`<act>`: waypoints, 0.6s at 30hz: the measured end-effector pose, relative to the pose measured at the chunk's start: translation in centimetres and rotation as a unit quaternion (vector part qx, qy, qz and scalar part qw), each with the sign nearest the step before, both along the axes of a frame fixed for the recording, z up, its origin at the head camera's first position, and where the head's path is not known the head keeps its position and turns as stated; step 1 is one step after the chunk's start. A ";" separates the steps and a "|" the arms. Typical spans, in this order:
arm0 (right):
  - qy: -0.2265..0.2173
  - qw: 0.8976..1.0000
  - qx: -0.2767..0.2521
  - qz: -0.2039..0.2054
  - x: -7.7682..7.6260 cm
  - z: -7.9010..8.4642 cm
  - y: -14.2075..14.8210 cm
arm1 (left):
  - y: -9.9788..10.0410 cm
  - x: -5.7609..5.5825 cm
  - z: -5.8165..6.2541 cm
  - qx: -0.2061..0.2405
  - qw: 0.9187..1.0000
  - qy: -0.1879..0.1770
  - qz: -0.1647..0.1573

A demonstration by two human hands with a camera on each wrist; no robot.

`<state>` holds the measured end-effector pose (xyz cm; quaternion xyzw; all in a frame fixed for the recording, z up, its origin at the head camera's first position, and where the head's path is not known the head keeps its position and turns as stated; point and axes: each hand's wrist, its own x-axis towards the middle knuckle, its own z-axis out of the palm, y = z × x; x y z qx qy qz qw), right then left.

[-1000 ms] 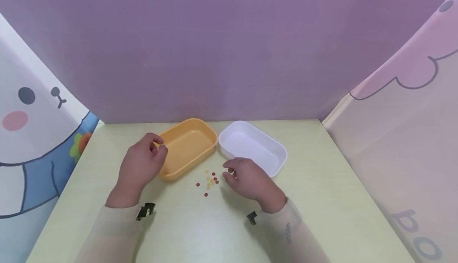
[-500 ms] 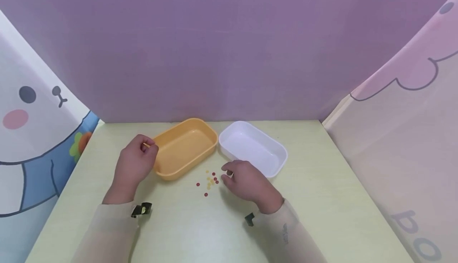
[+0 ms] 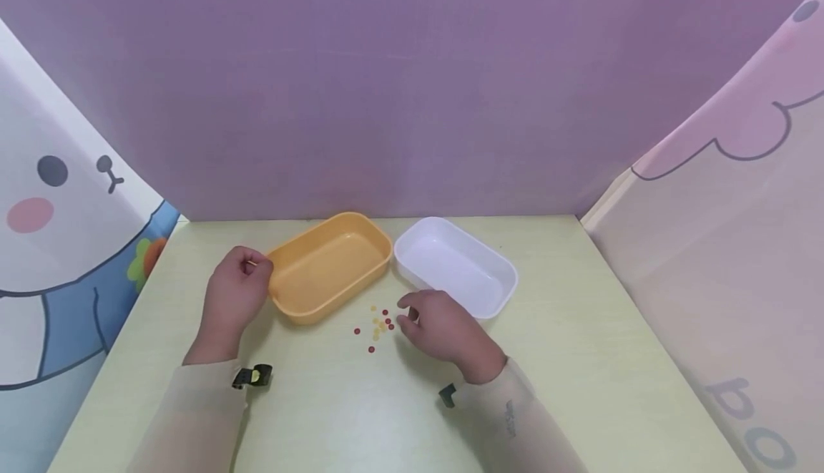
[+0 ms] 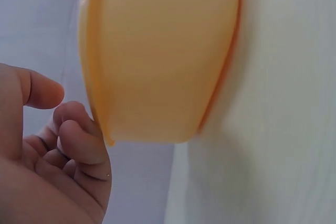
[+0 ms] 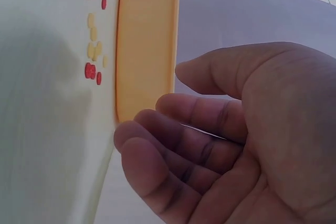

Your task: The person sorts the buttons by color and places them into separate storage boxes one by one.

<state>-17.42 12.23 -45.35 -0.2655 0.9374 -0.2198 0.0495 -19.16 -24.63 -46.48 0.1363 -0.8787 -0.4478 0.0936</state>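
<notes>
A yellow tray (image 3: 330, 262) and a white tray (image 3: 450, 257) sit side by side on the table. My left hand (image 3: 233, 294) hovers beside the yellow tray's left end, fingers loosely bent. In the left wrist view a gap shows between its thumb and fingertips, with nothing held; whether it touches the rim I cannot tell. In front of the trays lie several small round discs, some red (image 3: 371, 349), some pale yellow (image 3: 376, 332). Just right of them, near the white tray's front edge, is my right hand (image 3: 444, 330), its fingers relaxed around empty space.
Both trays rest on a pale table (image 3: 322, 416). A purple panel (image 3: 386, 101) rises behind it, and printed cloth walls (image 3: 727, 258) stand at the sides. A dark strap piece (image 3: 252, 376) sticks out from the left sleeve.
My left hand has drawn left, away from over the yellow tray to its outer end. The right hand has shifted slightly left and down. Trays and discs stay in place.
</notes>
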 end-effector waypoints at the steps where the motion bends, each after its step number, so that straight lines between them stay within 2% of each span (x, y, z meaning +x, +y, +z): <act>1: -0.002 1.000 0.000 -0.001 0.0 -0.1 0.0 | 0.0 0.0 -0.1 0.003 1.000 -0.002 0.006; 5: -0.008 1.000 0.002 -0.004 0.0 -0.6 -0.2 | -0.4 -0.1 -0.7 0.025 0.999 -0.011 0.025; 10: -0.001 1.000 0.010 -0.006 -0.1 -1.1 -0.3 | -1.0 -0.4 -1.7 0.061 0.997 -0.025 0.034; 18: 0.015 1.000 0.013 0.004 -0.1 -1.4 -0.5 | -1.5 -0.4 -2.3 0.099 0.993 -0.038 0.060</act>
